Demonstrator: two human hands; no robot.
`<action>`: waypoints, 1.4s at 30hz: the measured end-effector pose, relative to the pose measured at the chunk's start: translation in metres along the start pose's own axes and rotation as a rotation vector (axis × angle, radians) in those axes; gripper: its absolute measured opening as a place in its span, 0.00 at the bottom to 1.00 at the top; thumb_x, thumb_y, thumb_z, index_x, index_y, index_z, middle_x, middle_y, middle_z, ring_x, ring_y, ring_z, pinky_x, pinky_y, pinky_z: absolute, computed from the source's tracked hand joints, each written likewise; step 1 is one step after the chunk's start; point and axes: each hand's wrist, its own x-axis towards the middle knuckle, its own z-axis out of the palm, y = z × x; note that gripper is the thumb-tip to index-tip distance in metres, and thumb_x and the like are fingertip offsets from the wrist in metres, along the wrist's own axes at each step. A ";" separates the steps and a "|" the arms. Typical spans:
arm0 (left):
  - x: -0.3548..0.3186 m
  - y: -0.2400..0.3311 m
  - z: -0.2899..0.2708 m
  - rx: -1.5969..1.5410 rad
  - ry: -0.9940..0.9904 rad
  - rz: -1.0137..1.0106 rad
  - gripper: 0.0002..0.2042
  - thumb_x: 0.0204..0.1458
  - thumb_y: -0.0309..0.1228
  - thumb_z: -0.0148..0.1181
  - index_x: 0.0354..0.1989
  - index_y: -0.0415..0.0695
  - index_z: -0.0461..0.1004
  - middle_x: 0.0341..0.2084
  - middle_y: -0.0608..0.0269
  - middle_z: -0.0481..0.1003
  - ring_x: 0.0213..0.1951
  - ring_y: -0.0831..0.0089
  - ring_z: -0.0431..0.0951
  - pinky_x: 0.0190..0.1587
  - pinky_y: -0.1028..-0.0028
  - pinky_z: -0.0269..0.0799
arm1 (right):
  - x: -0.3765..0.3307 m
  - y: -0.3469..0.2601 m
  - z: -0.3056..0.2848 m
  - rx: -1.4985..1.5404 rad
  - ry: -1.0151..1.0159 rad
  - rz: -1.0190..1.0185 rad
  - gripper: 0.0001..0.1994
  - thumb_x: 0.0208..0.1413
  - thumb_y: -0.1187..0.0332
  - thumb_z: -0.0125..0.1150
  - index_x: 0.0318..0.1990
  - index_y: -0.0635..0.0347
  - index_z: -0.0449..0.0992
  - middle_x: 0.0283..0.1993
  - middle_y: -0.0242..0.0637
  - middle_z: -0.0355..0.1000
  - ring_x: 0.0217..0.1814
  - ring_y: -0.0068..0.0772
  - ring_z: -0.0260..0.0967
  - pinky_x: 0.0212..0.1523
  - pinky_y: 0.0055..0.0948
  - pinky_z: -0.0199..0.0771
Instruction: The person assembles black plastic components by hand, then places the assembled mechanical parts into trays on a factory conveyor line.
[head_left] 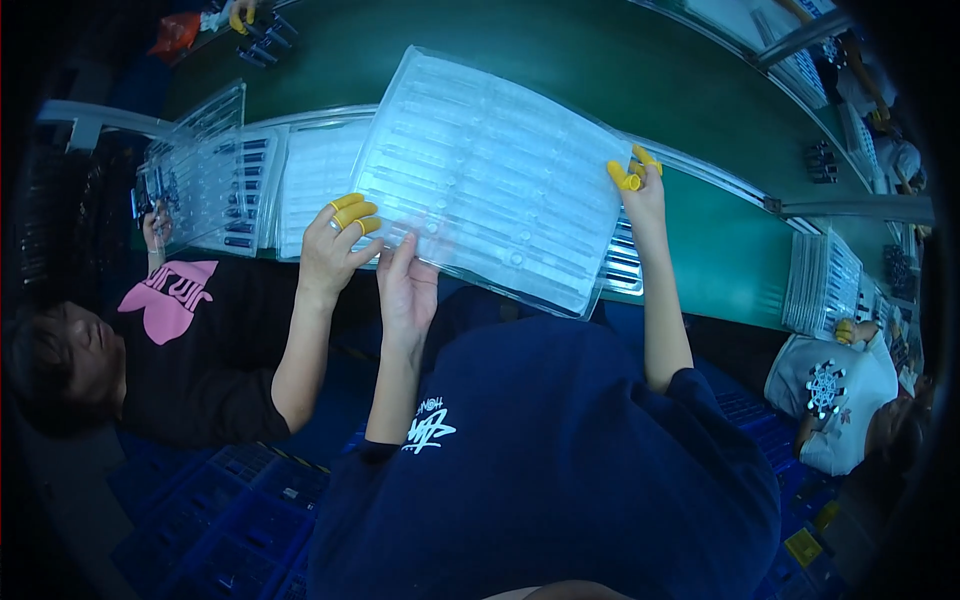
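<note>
A wide, clear plastic tray (480, 180) with rows of long slots and a whitish layer is held up, tilted, over the bench edge. My right hand (645, 190), with yellow finger cots, grips its right edge near the far corner. At the near-left edge my left hand (408, 290) holds the tray, thumb on the edge; its other fingers are partly hidden. A co-worker's hand (335, 240), also in yellow finger cots, is at the tray's left corner beside my left hand. Below the tray's right side, another slotted tray (622, 265) with dark bars shows in part.
A co-worker (200, 350) at left has a hand by dark parts and a tilted clear tray (205, 160). Trays with dark bars (250, 190) lie beside it. A metal rail (700, 170) crosses the green bench (560, 50). Stacked trays (820, 275) stand right, near another person (840, 390).
</note>
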 end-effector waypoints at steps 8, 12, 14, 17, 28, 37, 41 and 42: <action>-0.045 -0.047 0.016 0.031 0.036 -0.036 0.12 0.56 0.23 0.48 0.48 0.38 0.64 0.46 0.57 0.69 0.49 0.65 0.71 0.52 0.63 0.68 | 0.026 -0.001 -0.053 -0.183 -0.057 -0.203 0.17 0.50 0.75 0.61 0.48 0.68 0.69 0.38 0.38 0.71 0.38 0.23 0.68 0.39 0.20 0.68; -0.056 -0.054 0.031 -0.036 -0.060 -0.131 0.14 0.56 0.23 0.48 0.51 0.38 0.61 0.49 0.57 0.67 0.53 0.63 0.67 0.58 0.62 0.62 | 0.019 0.006 -0.092 -0.062 -0.007 -0.167 0.16 0.50 0.76 0.61 0.48 0.66 0.70 0.35 0.32 0.69 0.34 0.17 0.65 0.35 0.15 0.65; -0.059 -0.068 0.030 -0.040 -0.091 -0.211 0.14 0.56 0.24 0.48 0.51 0.39 0.62 0.49 0.57 0.67 0.53 0.64 0.67 0.57 0.62 0.63 | 0.016 0.013 -0.113 -0.005 0.022 -0.124 0.15 0.52 0.77 0.57 0.48 0.65 0.69 0.36 0.31 0.68 0.34 0.17 0.64 0.35 0.14 0.65; -0.079 -0.090 0.053 0.028 -0.137 -0.284 0.15 0.55 0.24 0.50 0.51 0.39 0.62 0.46 0.57 0.70 0.49 0.68 0.71 0.52 0.65 0.68 | 0.027 0.033 -0.160 0.109 0.096 -0.036 0.16 0.53 0.80 0.52 0.50 0.64 0.68 0.39 0.32 0.68 0.38 0.19 0.66 0.39 0.17 0.67; -0.094 -0.099 0.153 0.256 -0.454 0.021 0.16 0.54 0.27 0.54 0.51 0.39 0.63 0.42 0.61 0.72 0.45 0.76 0.72 0.47 0.75 0.68 | 0.027 0.049 -0.252 -0.224 0.280 -0.145 0.15 0.55 0.79 0.47 0.51 0.65 0.68 0.47 0.37 0.69 0.47 0.25 0.68 0.47 0.25 0.70; -0.112 -0.056 0.219 1.315 -0.601 1.464 0.18 0.34 0.21 0.60 0.38 0.38 0.72 0.31 0.58 0.68 0.32 0.65 0.71 0.31 0.73 0.67 | -0.049 -0.068 -0.189 0.981 -0.570 -0.016 0.25 0.60 0.56 0.47 0.58 0.63 0.59 0.56 0.43 0.62 0.58 0.40 0.61 0.56 0.38 0.65; -0.105 -0.098 0.208 1.657 -0.687 1.380 0.20 0.34 0.19 0.57 0.41 0.39 0.73 0.34 0.60 0.70 0.36 0.62 0.70 0.35 0.70 0.68 | -0.074 -0.097 -0.175 1.197 -0.796 -0.056 0.36 0.56 0.53 0.52 0.63 0.66 0.45 0.62 0.49 0.54 0.62 0.41 0.57 0.58 0.40 0.62; -0.101 -0.102 0.202 1.672 -0.703 1.377 0.21 0.34 0.19 0.57 0.43 0.40 0.72 0.34 0.60 0.70 0.37 0.62 0.70 0.36 0.70 0.68 | -0.076 -0.100 -0.171 1.006 -0.710 -0.068 0.33 0.57 0.57 0.50 0.64 0.66 0.45 0.62 0.48 0.54 0.62 0.41 0.57 0.59 0.39 0.61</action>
